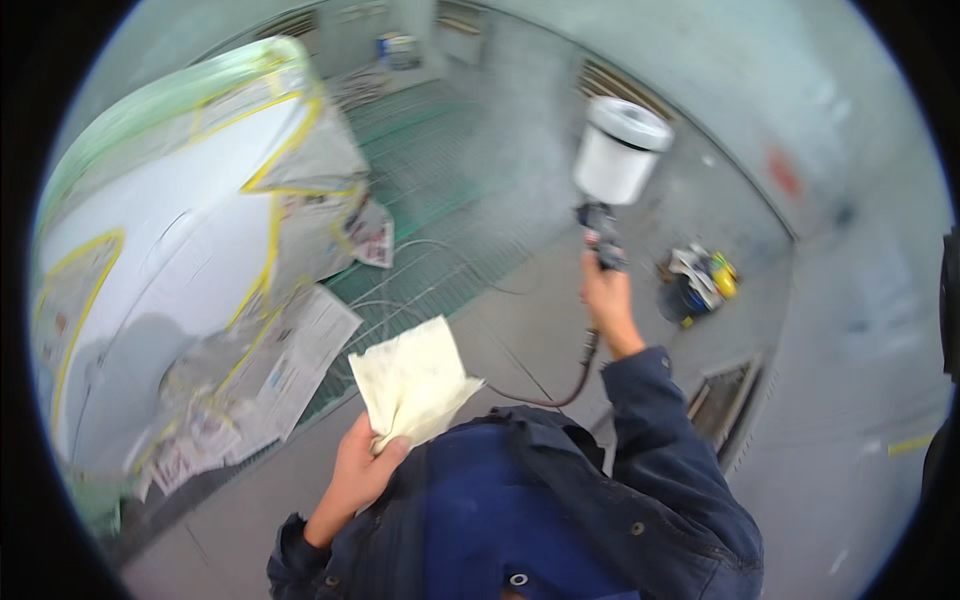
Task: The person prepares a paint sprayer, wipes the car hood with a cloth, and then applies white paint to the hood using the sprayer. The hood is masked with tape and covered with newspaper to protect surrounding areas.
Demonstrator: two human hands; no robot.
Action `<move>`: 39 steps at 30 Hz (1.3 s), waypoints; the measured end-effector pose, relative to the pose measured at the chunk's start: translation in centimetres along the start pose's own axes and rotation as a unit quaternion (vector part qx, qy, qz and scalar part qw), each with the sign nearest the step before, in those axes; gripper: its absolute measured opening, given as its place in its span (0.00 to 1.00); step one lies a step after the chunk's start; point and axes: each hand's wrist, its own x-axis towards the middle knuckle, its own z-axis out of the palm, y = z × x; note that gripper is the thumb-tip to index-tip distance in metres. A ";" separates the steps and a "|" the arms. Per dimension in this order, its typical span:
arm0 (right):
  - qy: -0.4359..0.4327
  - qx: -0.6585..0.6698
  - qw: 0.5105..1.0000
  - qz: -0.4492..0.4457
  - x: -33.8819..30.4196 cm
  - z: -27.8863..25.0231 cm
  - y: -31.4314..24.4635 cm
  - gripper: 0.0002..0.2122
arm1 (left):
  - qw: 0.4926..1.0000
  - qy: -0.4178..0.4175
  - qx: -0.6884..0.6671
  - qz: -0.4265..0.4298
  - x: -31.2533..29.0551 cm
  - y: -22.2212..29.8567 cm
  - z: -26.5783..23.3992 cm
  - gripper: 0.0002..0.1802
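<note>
My right hand (608, 300) is closed around the handle of a paint spray gun (603, 235), held out ahead and to the right. A white paint cup (622, 150) with a lid sits on top of the gun. From the handle's lower end a dark red air hose (575, 392) curves down and left. Close to my body, my left hand (368, 465) pinches a pale yellow cloth (415, 380) between thumb and fingers. To the left stands a white car body panel (185, 245), edged with yellow tape and masking paper.
Newspaper sheets (310, 345) hang off the panel's lower edge toward the green floor grating (425, 150). The loose hose (430, 243) loops across the floor. A dark bin (683, 298) with rags and a yellow item stands by the right wall. A container (400, 50) sits at the far end.
</note>
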 end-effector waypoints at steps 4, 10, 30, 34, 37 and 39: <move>-0.002 0.082 0.995 0.061 -1.3 0.5 -1.6 0.14 | 0.951 -0.023 -0.305 -0.052 -1.5 -0.7 -2.6 0.33; -0.062 0.218 0.973 0.028 -5.8 5.0 -6.9 0.15 | 0.756 0.006 -0.637 -0.151 -5.2 -3.8 -6.7 0.32; -0.332 0.207 0.920 -0.026 -8.4 29.7 -18.1 0.13 | 0.728 0.395 -0.546 0.130 -6.8 -6.8 -34.3 0.31; -0.386 0.148 0.909 -0.052 -5.9 37.9 -19.0 0.15 | 0.701 0.405 -0.571 0.139 -3.0 -6.1 -40.5 0.27; -0.431 0.110 0.895 -0.029 -4.2 45.0 -21.4 0.16 | 0.683 0.450 -0.564 0.115 0.5 -5.1 -44.2 0.27; -0.445 0.130 0.885 -0.034 -3.1 48.9 -21.9 0.16 | 0.693 0.472 -0.536 0.093 2.2 -4.3 -45.5 0.28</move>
